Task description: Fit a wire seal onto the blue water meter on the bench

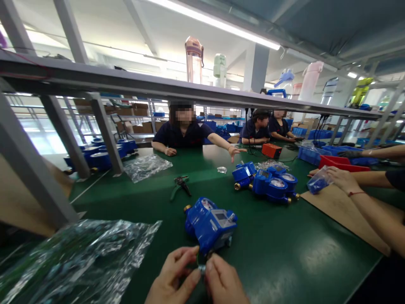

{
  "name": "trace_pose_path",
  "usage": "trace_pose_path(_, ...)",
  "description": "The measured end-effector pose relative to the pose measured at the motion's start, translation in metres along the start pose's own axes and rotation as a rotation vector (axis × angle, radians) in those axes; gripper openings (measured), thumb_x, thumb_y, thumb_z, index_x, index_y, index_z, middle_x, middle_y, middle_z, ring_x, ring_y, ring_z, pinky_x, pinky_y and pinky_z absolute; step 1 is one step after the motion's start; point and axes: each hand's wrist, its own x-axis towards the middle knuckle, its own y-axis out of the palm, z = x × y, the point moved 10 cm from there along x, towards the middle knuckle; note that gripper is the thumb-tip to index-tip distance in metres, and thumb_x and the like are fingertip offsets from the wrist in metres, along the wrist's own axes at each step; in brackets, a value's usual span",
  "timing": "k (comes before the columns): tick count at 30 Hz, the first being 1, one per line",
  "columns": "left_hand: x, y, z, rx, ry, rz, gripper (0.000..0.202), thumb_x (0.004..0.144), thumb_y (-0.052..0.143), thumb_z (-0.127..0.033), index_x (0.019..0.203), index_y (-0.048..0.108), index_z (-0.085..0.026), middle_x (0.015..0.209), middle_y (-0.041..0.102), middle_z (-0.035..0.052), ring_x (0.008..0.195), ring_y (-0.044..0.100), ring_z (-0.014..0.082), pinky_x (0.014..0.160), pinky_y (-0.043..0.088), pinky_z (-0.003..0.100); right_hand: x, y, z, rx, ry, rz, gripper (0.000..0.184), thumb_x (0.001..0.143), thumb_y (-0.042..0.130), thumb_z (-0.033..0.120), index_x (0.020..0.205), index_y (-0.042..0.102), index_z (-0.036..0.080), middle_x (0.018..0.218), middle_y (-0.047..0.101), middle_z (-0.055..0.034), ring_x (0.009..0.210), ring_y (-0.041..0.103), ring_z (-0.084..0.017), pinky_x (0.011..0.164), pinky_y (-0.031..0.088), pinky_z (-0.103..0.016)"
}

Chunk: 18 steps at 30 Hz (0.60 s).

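Observation:
A blue water meter (210,226) with a round dial and a grey-framed display lies on the green table in front of me. At its near end, my left hand (177,276) and my right hand (224,280) are close together, fingertips pinched. Between them is a small shiny piece (201,267) with a thin green strand beside it; its exact kind is hard to make out. Both hands seem to grip this piece, right beside the meter's body. Beyond the meter rests a pair of green-handled pliers (180,185), jaws pointing away to the right.
Clear plastic sheeting (79,257) covers the left front, with another clear bag (147,166) behind. Several more blue meters (274,183) stand right of centre. A co-worker's hand (236,151) reaches over the table. At right, another person's hands hold a bag (319,180) near a red bin (343,164).

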Motion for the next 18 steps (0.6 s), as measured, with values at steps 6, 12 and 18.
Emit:
trace_pose_path(6,-0.009,0.019,0.015,0.255,-0.251,0.153,0.061,0.086,0.029,-0.064,0.057,0.055,-0.016,0.054,0.054,0.0023,0.053,0.052,0.0173,0.052,0.037,0.026,-0.013,-0.004,0.033,-0.517,-0.338,0.144,0.031,0.095,0.024,0.019,0.076,0.048,0.017,0.073,0.052,-0.0057,0.071,0.048,-0.019,0.068,0.038,-0.031)
trace_pose_path(12,-0.014,0.041,0.008,0.220,-0.157,0.239,0.055,0.089,0.029,-0.059,0.057,0.046,-0.017,0.060,0.051,0.0003,0.059,0.045,0.0152,0.056,0.034,0.025,-0.025,0.008,0.031,-0.605,-0.385,0.158,0.025,0.092,0.027,0.016,0.078,0.049,0.016,0.075,0.050,-0.0069,0.072,0.045,-0.022,0.071,0.038,-0.036)
trace_pose_path(18,-0.015,0.037,-0.002,0.236,-0.011,0.182,0.045,0.092,0.031,-0.048,0.066,0.050,-0.017,0.068,0.053,0.0007,0.065,0.048,0.0160,0.062,0.034,0.026,-0.016,0.014,-0.012,-0.020,0.239,0.253,0.026,0.092,0.025,0.028,0.071,0.038,0.019,0.063,0.043,-0.0006,0.056,0.042,-0.015,0.054,0.036,-0.027)
